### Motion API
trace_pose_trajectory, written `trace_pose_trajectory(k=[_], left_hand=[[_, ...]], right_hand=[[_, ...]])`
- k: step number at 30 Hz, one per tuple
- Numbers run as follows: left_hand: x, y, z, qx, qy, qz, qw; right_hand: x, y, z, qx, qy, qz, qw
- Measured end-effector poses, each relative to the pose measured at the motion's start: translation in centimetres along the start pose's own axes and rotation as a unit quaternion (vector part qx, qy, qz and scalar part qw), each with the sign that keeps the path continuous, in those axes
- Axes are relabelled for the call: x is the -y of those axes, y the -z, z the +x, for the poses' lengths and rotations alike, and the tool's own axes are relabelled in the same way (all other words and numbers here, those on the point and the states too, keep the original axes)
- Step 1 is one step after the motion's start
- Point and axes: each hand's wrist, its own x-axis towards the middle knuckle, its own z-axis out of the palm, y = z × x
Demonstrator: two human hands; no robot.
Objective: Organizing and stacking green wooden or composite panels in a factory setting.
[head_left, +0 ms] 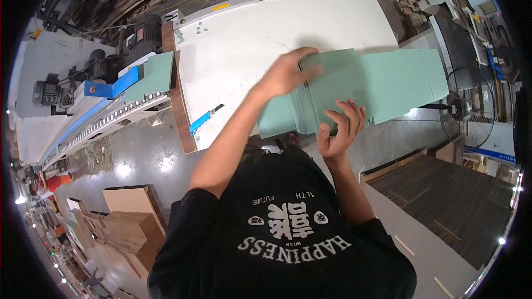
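A stack of pale green sheets (339,80) lies at the right part of a white work table, its layered edges showing on the left side. Over its far left corner reaches my left hand (285,73), fingers stretched apart and slightly blurred, touching the stack. My right hand (344,127) is at the stack's near edge, fingers loosely bent and spread, the thumb apart from them. Whether it presses the edge I cannot tell. More green sheet (402,80) extends right, past the table. A blue utility knife (205,119) with a dark blade lies left of my left forearm.
Along the far edge of the white table (233,58) lies a long level (244,3). Small green scraps (201,27) are near the far left corner. Machinery with motors (147,33) stands left, a caged fan (460,109) right. Dark boards (443,202) occupy the lower right.
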Motion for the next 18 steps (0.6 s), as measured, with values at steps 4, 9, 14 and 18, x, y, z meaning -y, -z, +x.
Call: trace_pose_trajectory(k=[4, 9, 14, 18], left_hand=[[-0.7, -1.9, -0.4, -0.011, -0.011, 0.050, 0.999], [-0.8, -1.8, -0.7, -0.003, 0.015, 0.044, 0.999], [-0.4, -1.6, -0.1, 0.041, 0.077, 0.028, 0.996], [1.7, -3.2, -0.2, -0.039, -0.015, -0.026, 0.999]], right_hand=[[-0.1, -0.6, -0.4, -0.039, -0.005, -0.023, 0.999], [0.0, -0.6, -0.3, -0.040, 0.000, -0.009, 0.999], [-1.1, 0.0, -0.7, -0.042, -0.033, 0.084, 0.995], [-2.2, 2.4, -0.3, 0.018, -0.032, 0.100, 0.994]])
